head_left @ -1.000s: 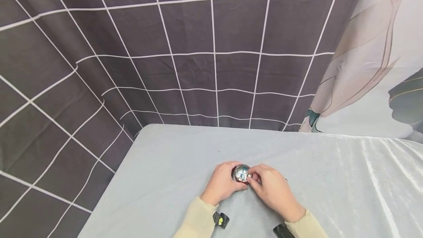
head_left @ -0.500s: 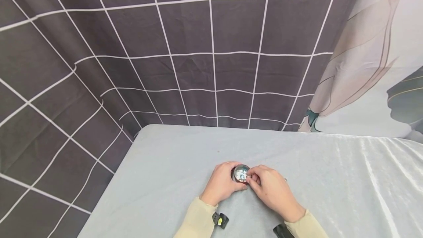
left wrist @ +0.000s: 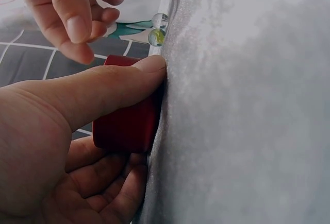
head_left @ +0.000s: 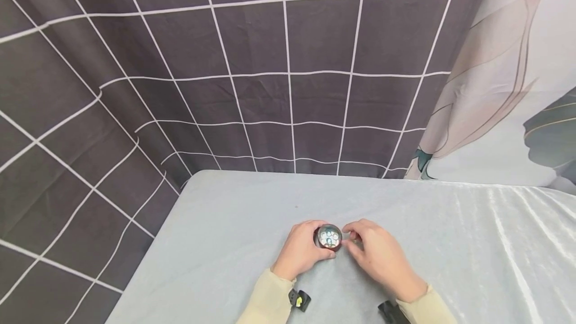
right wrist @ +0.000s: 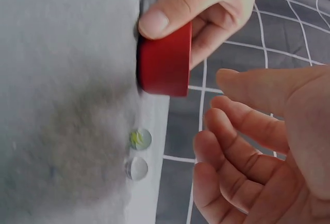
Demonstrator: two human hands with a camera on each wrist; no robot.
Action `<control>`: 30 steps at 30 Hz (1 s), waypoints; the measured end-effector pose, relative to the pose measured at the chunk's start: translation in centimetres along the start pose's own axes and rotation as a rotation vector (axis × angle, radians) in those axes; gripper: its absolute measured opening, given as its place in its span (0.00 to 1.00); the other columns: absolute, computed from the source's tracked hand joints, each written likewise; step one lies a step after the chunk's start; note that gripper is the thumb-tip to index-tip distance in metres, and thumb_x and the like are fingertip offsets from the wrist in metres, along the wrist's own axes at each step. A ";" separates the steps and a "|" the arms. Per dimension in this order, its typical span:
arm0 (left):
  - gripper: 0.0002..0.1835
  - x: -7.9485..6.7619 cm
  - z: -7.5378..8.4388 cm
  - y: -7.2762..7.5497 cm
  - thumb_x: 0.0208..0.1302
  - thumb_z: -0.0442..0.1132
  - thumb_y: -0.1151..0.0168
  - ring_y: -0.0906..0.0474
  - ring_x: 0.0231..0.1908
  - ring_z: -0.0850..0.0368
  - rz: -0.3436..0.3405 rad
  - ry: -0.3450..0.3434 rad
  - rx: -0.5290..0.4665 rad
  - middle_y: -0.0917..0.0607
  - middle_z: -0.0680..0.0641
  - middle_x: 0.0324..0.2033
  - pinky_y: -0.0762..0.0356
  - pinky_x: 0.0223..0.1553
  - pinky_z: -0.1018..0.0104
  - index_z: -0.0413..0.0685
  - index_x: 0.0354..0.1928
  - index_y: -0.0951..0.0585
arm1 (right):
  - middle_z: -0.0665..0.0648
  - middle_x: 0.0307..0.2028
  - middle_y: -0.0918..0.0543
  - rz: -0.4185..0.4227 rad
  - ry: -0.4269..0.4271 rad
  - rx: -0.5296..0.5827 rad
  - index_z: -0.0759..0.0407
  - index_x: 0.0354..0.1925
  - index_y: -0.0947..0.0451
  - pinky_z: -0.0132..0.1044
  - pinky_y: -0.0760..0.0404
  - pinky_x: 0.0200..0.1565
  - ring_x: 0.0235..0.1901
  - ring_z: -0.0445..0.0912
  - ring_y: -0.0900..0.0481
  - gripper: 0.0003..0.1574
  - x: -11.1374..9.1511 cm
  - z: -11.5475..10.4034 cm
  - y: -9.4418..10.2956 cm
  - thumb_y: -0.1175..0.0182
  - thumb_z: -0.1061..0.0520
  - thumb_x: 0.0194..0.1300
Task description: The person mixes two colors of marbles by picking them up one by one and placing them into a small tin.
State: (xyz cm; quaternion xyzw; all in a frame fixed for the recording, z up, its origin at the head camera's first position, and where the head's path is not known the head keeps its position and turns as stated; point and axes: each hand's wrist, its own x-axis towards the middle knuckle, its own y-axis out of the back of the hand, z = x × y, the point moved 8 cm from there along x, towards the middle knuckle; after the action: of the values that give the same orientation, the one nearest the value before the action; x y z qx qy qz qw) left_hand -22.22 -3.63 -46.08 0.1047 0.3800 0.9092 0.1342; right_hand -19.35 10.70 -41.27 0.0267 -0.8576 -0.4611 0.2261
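Observation:
My left hand (head_left: 299,248) grips a small round red container (head_left: 340,245) on the table, thumb on the near side and fingers round the far side. Its red side wall (right wrist: 165,64) shows in the right wrist view. From above, several shiny clear balls, like glass marbles (head_left: 329,237), fill its round opening. Just right of the container is my right hand (head_left: 382,256), fingers loosely bent, with a gap between thumb and index finger and nothing seen between them. On the cloth near the container lie loose clear marbles (left wrist: 160,21), one with a yellow-green swirl (right wrist: 139,139) inside.
A pale grey velvety cloth (head_left: 234,214) covers the table, with wrinkles at the right. Behind and to the left hangs a dark curtain (head_left: 252,99) with white grid lines. A light leaf-patterned curtain (head_left: 504,129) hangs at the back right.
My right hand's fingertips were over the container's right side; they have drawn back to the right and parted, baring its opening. My left hand keeps its grip in the same spot.

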 end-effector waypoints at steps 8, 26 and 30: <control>0.30 0.2 -0.2 -0.2 0.44 0.41 0.17 0.19 0.50 0.55 -0.006 0.017 0.006 0.13 0.51 0.47 0.23 0.57 0.59 0.48 0.53 0.16 | 0.44 0.27 0.25 -0.034 -0.021 -0.022 0.53 0.39 0.15 0.36 0.24 0.30 0.27 0.35 0.29 0.14 0.0 0.5 0.6 0.24 0.61 0.52; 0.30 0.1 -0.1 -0.1 0.44 0.40 0.17 0.18 0.50 0.57 -0.006 0.021 -0.002 0.13 0.52 0.47 0.22 0.56 0.62 0.48 0.54 0.15 | 0.47 0.31 0.22 -0.107 -0.040 -0.060 0.56 0.42 0.16 0.42 0.19 0.36 0.33 0.41 0.24 0.21 -0.6 2.2 1.1 0.22 0.61 0.46; 0.31 0.1 0.0 -0.1 0.43 0.41 0.17 0.18 0.51 0.56 -0.004 0.018 0.012 0.13 0.51 0.48 0.22 0.57 0.62 0.48 0.54 0.16 | 0.48 0.33 0.21 -0.130 -0.053 -0.069 0.57 0.43 0.16 0.44 0.19 0.39 0.34 0.42 0.24 0.24 -0.7 2.8 1.1 0.22 0.61 0.44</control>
State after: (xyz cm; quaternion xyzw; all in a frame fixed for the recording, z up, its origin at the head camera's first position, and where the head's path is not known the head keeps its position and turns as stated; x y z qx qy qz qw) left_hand -22.30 -3.58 -46.13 0.0964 0.3870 0.9075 0.1320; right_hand -19.66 13.68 -41.94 0.0625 -0.8433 -0.5047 0.1738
